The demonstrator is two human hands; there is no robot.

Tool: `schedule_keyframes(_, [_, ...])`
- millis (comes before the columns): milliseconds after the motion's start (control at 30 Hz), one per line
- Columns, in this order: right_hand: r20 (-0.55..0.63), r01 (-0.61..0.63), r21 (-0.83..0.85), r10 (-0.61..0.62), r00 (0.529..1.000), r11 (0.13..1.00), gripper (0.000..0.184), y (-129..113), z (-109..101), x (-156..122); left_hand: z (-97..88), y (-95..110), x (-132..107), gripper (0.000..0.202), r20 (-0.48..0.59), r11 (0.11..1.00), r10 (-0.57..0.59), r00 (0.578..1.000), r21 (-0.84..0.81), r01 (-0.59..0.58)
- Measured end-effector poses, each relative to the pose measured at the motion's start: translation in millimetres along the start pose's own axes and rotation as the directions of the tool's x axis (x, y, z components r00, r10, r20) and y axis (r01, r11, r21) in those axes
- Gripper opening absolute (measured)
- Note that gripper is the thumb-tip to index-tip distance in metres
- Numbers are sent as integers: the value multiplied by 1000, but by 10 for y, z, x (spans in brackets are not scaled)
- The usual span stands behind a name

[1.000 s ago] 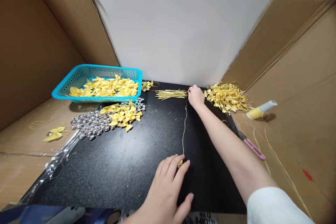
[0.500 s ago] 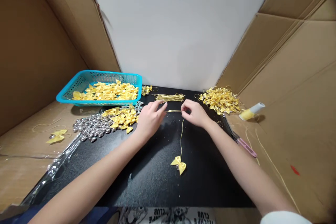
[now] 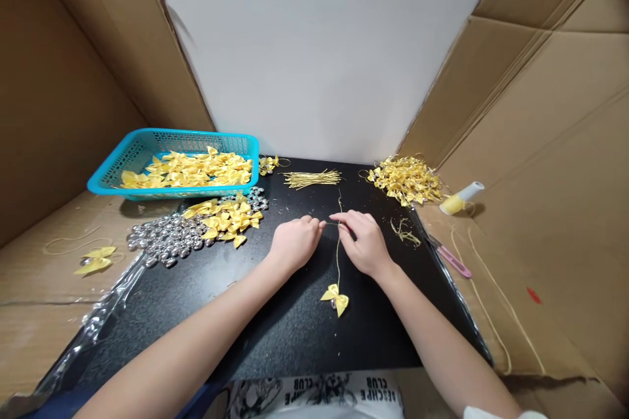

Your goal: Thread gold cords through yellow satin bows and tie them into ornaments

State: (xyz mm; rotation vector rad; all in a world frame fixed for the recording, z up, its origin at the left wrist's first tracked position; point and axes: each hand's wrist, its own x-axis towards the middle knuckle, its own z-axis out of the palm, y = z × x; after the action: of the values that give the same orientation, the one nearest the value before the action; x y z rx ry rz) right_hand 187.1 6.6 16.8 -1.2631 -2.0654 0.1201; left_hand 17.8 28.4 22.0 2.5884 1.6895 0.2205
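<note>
Near the middle of the black table, my left hand [image 3: 297, 242] is closed with its fingers curled round one end of a short gold cord [image 3: 332, 223]. Facing it from the right, my right hand [image 3: 361, 241] pinches the cord's other end between thumb and fingers. A thin gold thread [image 3: 338, 262] passes by my right fingertips and runs down to a yellow ribbon bow [image 3: 335, 300] with a small silver bead, which lies on the table. The exact crossing of cord and thread is partly hidden by my fingers.
Behind my hands lies a bundle of gold cords [image 3: 312, 179]. A blue basket [image 3: 171, 192] of yellow bows, silver beads [image 3: 167, 236] and loose bows [image 3: 228, 219] are at left. Finished-looking bows [image 3: 405, 180], thread scraps [image 3: 405, 233], pink-handled scissors [image 3: 455, 262] and a spool [image 3: 462, 199] lie right.
My left hand has gone from loosely extended fingers to a closed grip. Both hands have come lower and closer together, and the gold thread now also shows beyond my right fingertips.
</note>
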Motion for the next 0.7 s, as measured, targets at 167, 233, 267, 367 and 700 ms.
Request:
schedule_keyframes(167, [-234,-32,-40,21,972,999,21,53,-63,-55,18,-75,0,47,-7,1000,-23,1000,-7,23])
schedule_keyframes(233, [-334,-49,-106,11,943,993,20,37,-26,-66,21,-91,-4,45,-8,1000,-23,1000,-11,22])
schedule_keyframes(267, [-321,-37,-138,-9,947,990,21,24,7,-70,23,-89,-8,45,-6,1000,-15,1000,-15,15])
schedule_keyframes(367, [-153,30,-205,-62,986,978,21,2,124,-80,35,-58,-27,44,0,999,29,1000,-40,-29])
schedule_keyframes(700, [142,172,-147,-151,978,974,21,93,151,-52,83,-192,-14,20,-16,963,151,988,-224,-150])
